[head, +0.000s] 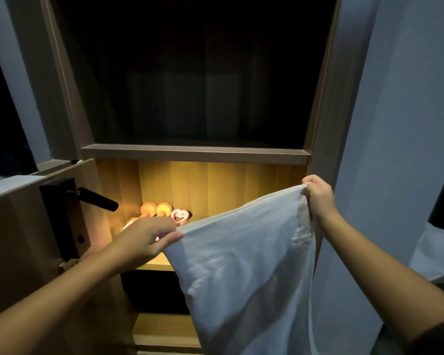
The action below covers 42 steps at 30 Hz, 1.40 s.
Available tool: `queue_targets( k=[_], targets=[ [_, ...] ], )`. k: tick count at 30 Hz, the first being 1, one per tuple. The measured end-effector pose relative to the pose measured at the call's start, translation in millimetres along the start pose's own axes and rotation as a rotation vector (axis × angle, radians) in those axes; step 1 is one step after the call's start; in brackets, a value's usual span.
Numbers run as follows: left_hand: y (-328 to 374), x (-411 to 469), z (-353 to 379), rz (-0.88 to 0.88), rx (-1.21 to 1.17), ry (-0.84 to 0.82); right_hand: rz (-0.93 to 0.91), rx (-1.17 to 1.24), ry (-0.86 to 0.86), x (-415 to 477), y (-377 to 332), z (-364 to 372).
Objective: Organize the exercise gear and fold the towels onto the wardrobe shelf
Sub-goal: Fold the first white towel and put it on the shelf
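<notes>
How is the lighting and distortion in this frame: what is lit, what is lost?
Head view: only the lit shelf glows warm, overexposing the orange items; the upper compartment is near black; the white towel and both hands read clearly; wide-angle bowing bends the wardrobe frame.

White towel [244, 265] across the front, plain but for a fine woven grid and a paler, lacy open-weave strip down its right edge. Behind it the lit shelf [154, 263] glows warm honey yellow, vertical wood grain on its back wall. At the shelf's back left corner, two rounded orange balls [157, 209], and just beside them a pink-and-white heart [181, 216] with a laughing face printed on it. The board above [195, 152] is grey-brown; the compartment over it is near black. Matt black door handle [96, 198] on a black plate, tan wooden door [16, 239]. Pale blue-grey wall [400, 124] on the right.
</notes>
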<state>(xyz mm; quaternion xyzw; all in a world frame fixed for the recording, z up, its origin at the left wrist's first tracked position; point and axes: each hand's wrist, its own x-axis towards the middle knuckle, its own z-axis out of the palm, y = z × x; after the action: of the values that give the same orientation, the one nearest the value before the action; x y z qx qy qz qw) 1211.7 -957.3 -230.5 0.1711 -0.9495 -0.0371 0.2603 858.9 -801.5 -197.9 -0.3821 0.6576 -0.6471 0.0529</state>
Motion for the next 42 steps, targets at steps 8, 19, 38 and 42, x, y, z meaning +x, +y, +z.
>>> queue_targets(
  k=[8, 19, 38, 42],
  targets=[
    [38.3, 0.6, -14.4, -0.341, -0.455, 0.531, 0.369, 0.25, -0.245, -38.2, -54.9, -20.6],
    [84.1, -106.0, 61.6, -0.776, -0.854, 0.112, 0.781, 0.259, -0.528, -198.7, 41.2, -41.7],
    [82.3, -235.0, 212.4, -0.484, -0.092, -0.486, 0.53, -0.691, -0.299, -334.7, 218.3, 2.1],
    [87.7, -216.3, 212.7, -0.481, -0.355, -0.605, 0.441, -0.531, -0.141, -340.3, 209.4, -1.7]
  ],
)
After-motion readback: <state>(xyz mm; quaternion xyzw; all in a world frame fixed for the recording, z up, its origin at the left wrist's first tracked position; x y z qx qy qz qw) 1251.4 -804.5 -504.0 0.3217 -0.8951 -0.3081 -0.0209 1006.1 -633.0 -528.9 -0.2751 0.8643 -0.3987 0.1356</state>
